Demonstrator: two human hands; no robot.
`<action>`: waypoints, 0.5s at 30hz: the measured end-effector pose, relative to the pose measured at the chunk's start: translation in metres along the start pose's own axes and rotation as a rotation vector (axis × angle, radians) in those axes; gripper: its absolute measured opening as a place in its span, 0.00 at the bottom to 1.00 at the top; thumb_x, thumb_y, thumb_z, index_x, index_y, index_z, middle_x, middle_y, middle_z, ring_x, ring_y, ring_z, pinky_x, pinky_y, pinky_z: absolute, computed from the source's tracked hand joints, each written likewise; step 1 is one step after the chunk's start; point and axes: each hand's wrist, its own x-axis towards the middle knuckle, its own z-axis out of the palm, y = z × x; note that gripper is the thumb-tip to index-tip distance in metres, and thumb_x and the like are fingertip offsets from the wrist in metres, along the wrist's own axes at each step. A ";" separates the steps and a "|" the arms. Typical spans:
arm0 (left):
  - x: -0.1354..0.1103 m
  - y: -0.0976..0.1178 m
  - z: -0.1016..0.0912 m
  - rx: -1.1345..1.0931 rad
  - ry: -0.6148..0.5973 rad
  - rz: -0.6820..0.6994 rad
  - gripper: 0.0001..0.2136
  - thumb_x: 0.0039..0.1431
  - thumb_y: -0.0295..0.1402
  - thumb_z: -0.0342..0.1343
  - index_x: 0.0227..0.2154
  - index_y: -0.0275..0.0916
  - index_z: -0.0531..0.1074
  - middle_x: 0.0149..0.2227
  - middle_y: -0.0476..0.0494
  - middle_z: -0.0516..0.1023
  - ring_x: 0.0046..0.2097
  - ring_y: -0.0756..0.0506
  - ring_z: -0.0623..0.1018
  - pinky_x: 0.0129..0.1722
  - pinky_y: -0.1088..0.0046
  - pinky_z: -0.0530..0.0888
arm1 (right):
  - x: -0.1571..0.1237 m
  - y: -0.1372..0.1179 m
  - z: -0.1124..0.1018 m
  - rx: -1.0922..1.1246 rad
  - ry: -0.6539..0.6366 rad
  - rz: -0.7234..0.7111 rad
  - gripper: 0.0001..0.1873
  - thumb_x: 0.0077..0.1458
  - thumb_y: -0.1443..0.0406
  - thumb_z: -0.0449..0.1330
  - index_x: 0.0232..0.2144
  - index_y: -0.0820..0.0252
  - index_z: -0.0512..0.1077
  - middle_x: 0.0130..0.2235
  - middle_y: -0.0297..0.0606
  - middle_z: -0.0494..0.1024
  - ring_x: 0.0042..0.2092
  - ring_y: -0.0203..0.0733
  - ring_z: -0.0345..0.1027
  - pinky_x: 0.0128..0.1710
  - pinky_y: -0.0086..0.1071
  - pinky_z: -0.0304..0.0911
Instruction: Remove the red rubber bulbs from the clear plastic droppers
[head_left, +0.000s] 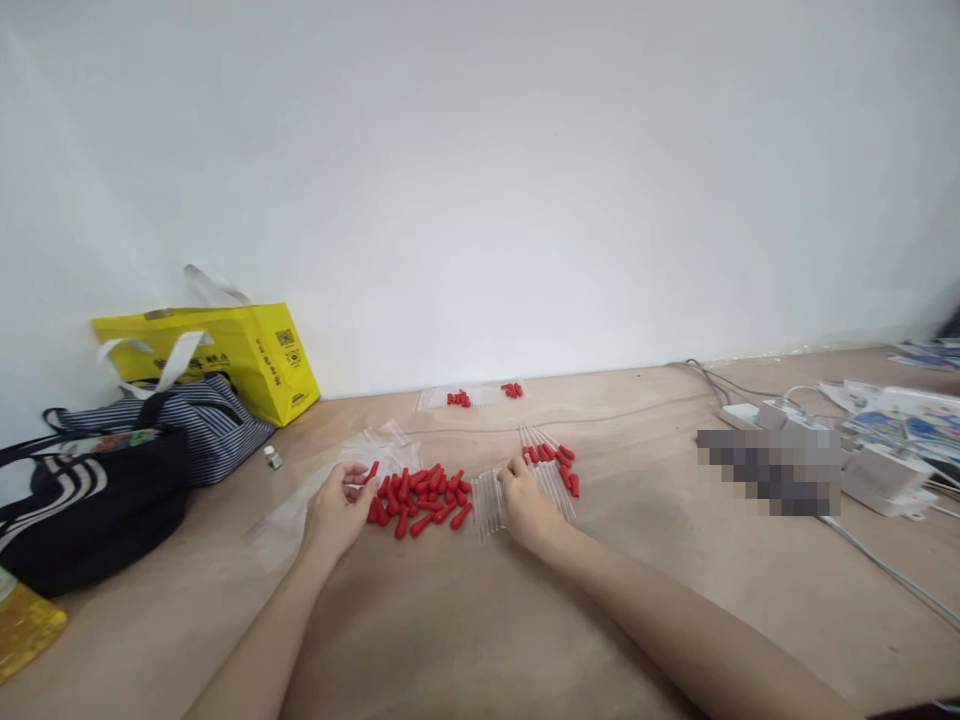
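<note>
My left hand [337, 508] rests on the table with its fingers curled around a red rubber cap [372, 470], just left of a pile of several red caps [422, 497]. Palm down, my right hand [527, 503] reaches its fingers into a row of clear thin tubes [487, 505]. Beyond that hand lies a second bunch of tubes with red caps fitted [551, 462]. Clear plastic bags [375, 448] lie behind and under my left hand.
A yellow bag [225, 355], a striped bag [199, 420] and a black bag [90, 510] stand at the left by the wall. A small bottle [272, 458] sits near them. Capped tubes in a bag [480, 395] lie farther back. Power strips, cables [787, 430] and papers fill the right.
</note>
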 end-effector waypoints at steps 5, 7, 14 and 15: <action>-0.002 0.004 -0.002 0.168 -0.074 -0.026 0.12 0.43 0.42 0.50 0.28 0.40 0.64 0.28 0.48 0.74 0.25 0.48 0.72 0.26 0.74 0.68 | -0.005 -0.011 0.003 -0.085 -0.064 -0.020 0.14 0.41 0.79 0.50 0.32 0.68 0.68 0.39 0.51 0.67 0.34 0.41 0.64 0.28 0.30 0.56; -0.003 0.006 -0.001 0.211 -0.108 -0.026 0.11 0.44 0.42 0.50 0.26 0.40 0.65 0.27 0.49 0.75 0.26 0.48 0.73 0.27 0.74 0.68 | -0.007 -0.012 0.003 -0.102 -0.067 -0.026 0.13 0.41 0.78 0.50 0.32 0.68 0.68 0.39 0.51 0.67 0.35 0.42 0.64 0.28 0.31 0.56; 0.000 0.005 -0.006 0.236 -0.128 -0.042 0.10 0.46 0.40 0.47 0.24 0.41 0.69 0.25 0.49 0.76 0.29 0.46 0.75 0.28 0.75 0.68 | -0.008 -0.011 -0.004 -0.053 -0.015 -0.015 0.09 0.45 0.75 0.50 0.29 0.67 0.69 0.37 0.49 0.69 0.37 0.43 0.64 0.32 0.31 0.57; 0.000 0.006 -0.007 0.240 -0.121 -0.046 0.10 0.46 0.40 0.46 0.24 0.41 0.69 0.25 0.48 0.76 0.30 0.46 0.75 0.28 0.75 0.68 | -0.005 -0.007 -0.007 -0.024 -0.002 0.022 0.09 0.45 0.75 0.51 0.29 0.66 0.70 0.37 0.49 0.69 0.38 0.43 0.64 0.33 0.30 0.57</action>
